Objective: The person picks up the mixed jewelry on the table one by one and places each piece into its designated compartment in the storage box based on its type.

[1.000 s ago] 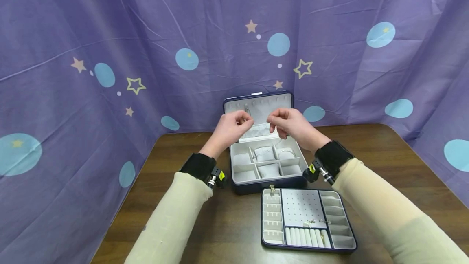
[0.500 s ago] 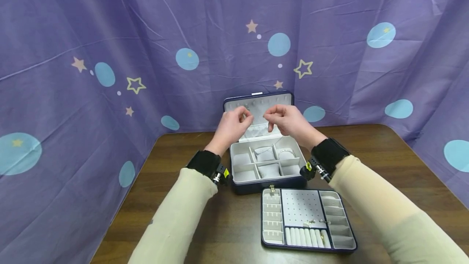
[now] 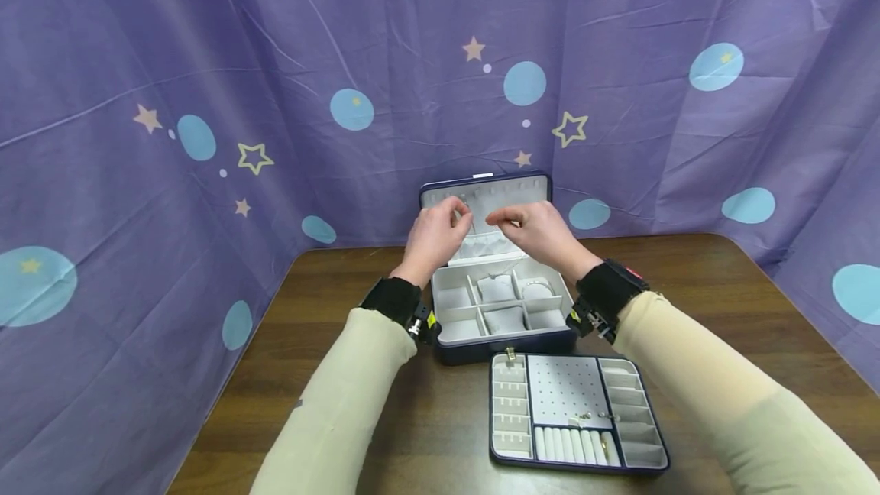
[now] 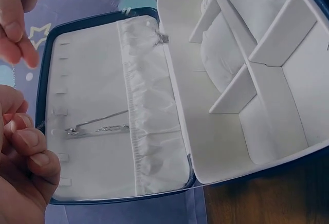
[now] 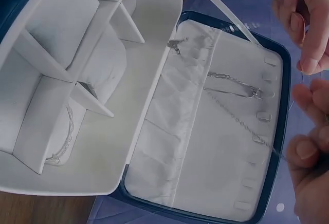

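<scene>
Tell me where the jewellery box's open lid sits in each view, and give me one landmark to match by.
Head: lid just right of centre, partly hidden by the left hand and right hand.
Left wrist: lid left of centre, compartments to its right.
Right wrist: lid right of centre, compartments to its left.
Shared landmark: the white gathered pocket inside it.

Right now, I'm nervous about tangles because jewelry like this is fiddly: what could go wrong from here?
In the right wrist view, the fine chain running to the right hand crosses in front of the open lid, so it might snag on a small hook or tangle with the necklace hanging there. Being so thin, it could also slip loose and drop into the jewelry box below.
</scene>
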Demonstrator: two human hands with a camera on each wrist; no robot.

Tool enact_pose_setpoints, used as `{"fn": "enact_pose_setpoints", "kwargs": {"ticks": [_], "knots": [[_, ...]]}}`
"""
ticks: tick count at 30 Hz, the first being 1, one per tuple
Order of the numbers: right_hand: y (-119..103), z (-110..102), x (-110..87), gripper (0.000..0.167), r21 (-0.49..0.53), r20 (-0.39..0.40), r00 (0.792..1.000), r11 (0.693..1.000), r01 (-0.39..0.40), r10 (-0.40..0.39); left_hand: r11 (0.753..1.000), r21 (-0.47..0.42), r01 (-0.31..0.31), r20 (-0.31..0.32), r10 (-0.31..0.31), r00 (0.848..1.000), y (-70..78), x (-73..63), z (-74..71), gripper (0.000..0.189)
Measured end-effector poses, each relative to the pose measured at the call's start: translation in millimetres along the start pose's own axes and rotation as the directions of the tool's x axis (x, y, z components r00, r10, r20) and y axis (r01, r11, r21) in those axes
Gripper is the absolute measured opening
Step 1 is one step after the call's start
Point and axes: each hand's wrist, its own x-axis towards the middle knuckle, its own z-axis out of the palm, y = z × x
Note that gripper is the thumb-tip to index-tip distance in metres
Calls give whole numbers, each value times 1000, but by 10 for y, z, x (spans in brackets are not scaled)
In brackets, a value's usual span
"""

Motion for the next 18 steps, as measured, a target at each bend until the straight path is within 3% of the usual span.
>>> {"fn": "enact_pose_setpoints", "kwargs": {"ticks": [6,9,13,15,18], "knots": [[40,5,16,28,23,-55,996,997,-69,70,999,6,-36,-2,36,999,-3,17,43,13],[59,-9,27,29,30,-72,993,995,-93,95,994,34,-105,-21,106,994,3,16,49,14],[95,-18,54,30,16,-95,990,994,-105,106,972,96,-216,-39,221,975,22,25,60,22],[115,-20,65,31,18,-102,988,993,-114,115,969,103,-225,-31,230,973,30,34,68,24],[153,-25,75,31,22,-108,986,992,-128,130,978,97,-185,-8,186,982,39,54,79,25]]}}
